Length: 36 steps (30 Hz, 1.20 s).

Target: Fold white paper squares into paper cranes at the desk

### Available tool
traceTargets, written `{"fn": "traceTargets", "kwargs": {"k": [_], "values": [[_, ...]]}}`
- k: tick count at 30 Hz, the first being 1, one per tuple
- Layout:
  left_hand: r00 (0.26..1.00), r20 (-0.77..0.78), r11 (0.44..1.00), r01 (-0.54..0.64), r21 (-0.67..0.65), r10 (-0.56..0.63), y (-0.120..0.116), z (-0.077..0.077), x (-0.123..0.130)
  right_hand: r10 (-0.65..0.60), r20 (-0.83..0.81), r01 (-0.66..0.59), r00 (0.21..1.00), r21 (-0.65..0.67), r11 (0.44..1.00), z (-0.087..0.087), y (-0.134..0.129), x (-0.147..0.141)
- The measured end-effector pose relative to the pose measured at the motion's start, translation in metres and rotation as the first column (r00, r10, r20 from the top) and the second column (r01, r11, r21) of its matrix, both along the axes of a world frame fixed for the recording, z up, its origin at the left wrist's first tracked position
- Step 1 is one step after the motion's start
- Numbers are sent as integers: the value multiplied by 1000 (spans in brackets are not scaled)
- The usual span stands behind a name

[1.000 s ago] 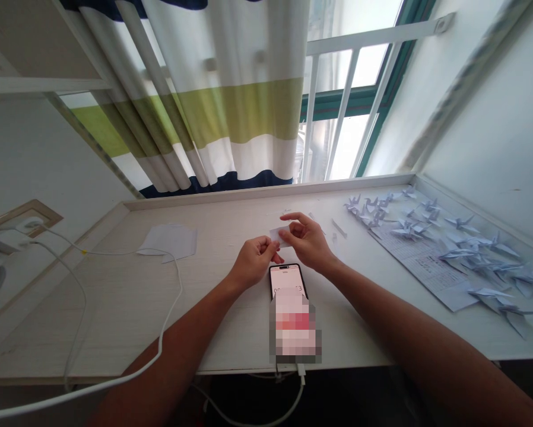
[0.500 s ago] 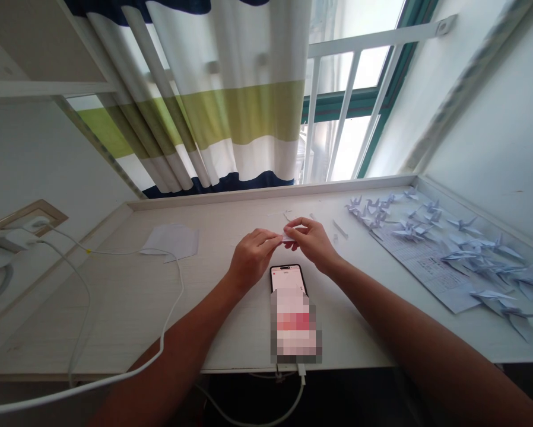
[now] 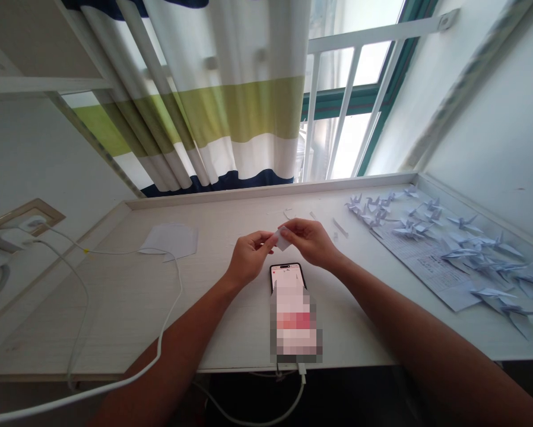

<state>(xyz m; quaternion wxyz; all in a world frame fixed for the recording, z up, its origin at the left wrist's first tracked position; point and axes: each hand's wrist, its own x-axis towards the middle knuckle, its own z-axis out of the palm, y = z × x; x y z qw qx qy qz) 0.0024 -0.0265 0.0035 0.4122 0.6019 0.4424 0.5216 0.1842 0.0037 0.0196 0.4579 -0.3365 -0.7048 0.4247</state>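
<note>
- My left hand (image 3: 248, 258) and right hand (image 3: 308, 242) are both closed narrowly, pinching a small folded paper (image 3: 283, 239) between them.
- The paper sits right between my fingertips, tilted, above the desk (image 3: 115, 314).
- A phone (image 3: 286, 276) lies on the desk just below my hands.
- Paper cranes (image 3: 409, 224) stand well beyond my right hand, many on a printed sheet (image 3: 427, 267).
- A white paper sheet (image 3: 171, 241) lies beyond my left hand.
</note>
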Motion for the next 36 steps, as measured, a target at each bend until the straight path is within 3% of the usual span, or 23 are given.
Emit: {"fn": "traceTargets", "kwargs": {"k": [5, 10, 13, 15, 21, 30, 36], "values": [[979, 195, 985, 84, -153, -53, 0, 4, -1, 116, -108, -126, 987, -90, 988, 2, 1, 3], [952, 288, 945, 186, -267, -106, -1, 10, -6, 67, 14, -68, 998, 51, 996, 3, -1, 2], [951, 273, 937, 220, -272, -144, -1, 13, -8, 23, 123, -51, 992, 228, 972, 4, -3, 3], [955, 251, 941, 222, -255, -157, -2, 13, -8, 5, 136, -43, 991, 277, 960, 4, -3, 3], [953, 259, 942, 222, -252, -156, -3, 12, -7, -51, 58, 43, 997, 121, 992, 2, 0, 4], [931, 298, 895, 306, -324, -210, -1, 13, -12, -92, 81, 69, 992, 249, 966, 3, -3, 4], [971, 170, 954, 206, -220, -170, -7, 16, -6, -86, 104, 58, 991, 250, 966, 4, -7, 2]]}}
